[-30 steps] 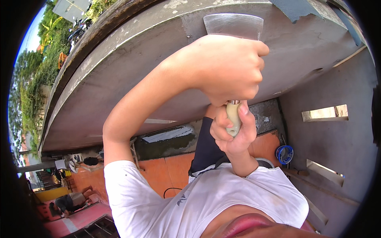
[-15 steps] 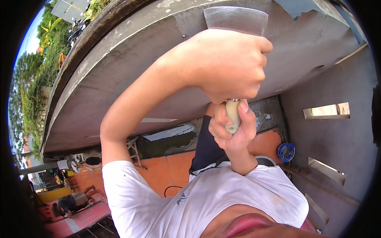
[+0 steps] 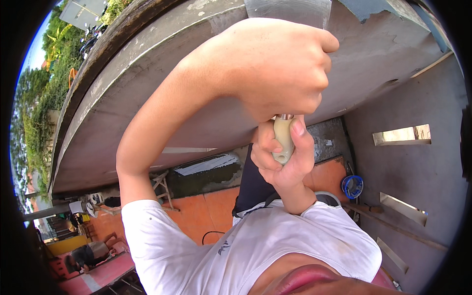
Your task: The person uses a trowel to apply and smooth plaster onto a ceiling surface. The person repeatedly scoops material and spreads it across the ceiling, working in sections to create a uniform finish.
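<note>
Grey ceiling: we see a rough grey plastered slab (image 3: pixel 147 98) overhead, with a darker patch near its right end.
Tool: a wide metal scraper blade (image 3: pixel 287 9) lies flat against that slab at the top of the view; its pale cream handle (image 3: pixel 283 140) runs down from the blade towards us.
Left hand: our left hand (image 3: pixel 275 66) is closed into a fist around the upper part of the tool, just under the blade, knuckles towards the camera.
Right hand: our right hand (image 3: pixel 285 157) grips the lower end of the handle, fingers and thumb wrapped round it, touching the underside of the left fist.
Clothing: we wear a white T-shirt (image 3: pixel 236 246), lightly soiled.
Surroundings: a grey wall (image 3: pixel 418 98) with narrow slots stands at the right; an orange tiled floor (image 3: pixel 196 211) and a blue coil (image 3: pixel 352 186) lie beyond.
</note>
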`<control>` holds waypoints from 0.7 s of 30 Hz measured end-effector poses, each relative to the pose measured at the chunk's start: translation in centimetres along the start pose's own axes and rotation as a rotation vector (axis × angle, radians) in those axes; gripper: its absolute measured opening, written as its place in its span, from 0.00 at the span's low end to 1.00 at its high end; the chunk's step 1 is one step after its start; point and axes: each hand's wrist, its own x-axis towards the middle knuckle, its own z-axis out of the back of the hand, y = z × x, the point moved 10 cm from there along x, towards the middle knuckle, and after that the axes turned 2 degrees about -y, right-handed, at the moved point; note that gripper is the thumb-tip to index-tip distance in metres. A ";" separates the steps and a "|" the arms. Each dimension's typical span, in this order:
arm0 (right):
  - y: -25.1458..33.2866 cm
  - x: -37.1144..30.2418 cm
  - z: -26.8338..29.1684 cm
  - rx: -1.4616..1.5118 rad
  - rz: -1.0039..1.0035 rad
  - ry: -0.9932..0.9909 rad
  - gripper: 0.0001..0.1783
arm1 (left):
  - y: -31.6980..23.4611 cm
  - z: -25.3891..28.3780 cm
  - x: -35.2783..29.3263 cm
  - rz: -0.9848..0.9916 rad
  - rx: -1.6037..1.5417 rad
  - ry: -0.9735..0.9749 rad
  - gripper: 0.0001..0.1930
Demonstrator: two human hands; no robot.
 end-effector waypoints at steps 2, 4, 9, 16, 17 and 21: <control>-0.3 -0.5 0.2 -0.002 -0.013 -0.012 0.19 | -0.4 0.1 -0.1 0.005 -0.056 -0.041 0.13; -1.0 -1.3 0.7 -0.024 -0.032 -0.011 0.18 | -1.5 -0.6 -0.3 0.016 -0.053 -0.040 0.12; -1.0 -1.2 1.1 -0.042 -0.007 -0.037 0.19 | -1.5 -0.8 -0.4 -0.002 -0.071 -0.065 0.11; -0.7 -1.2 0.6 -0.015 -0.011 -0.025 0.21 | -1.1 -0.4 -0.2 0.021 -0.088 -0.077 0.11; -0.6 -1.1 0.4 -0.028 -0.013 -0.014 0.21 | -1.0 -0.2 -0.2 0.014 -0.086 -0.074 0.11; -0.6 -1.3 0.5 -0.035 -0.032 -0.017 0.22 | -1.0 -0.1 -0.3 0.022 -0.084 -0.092 0.12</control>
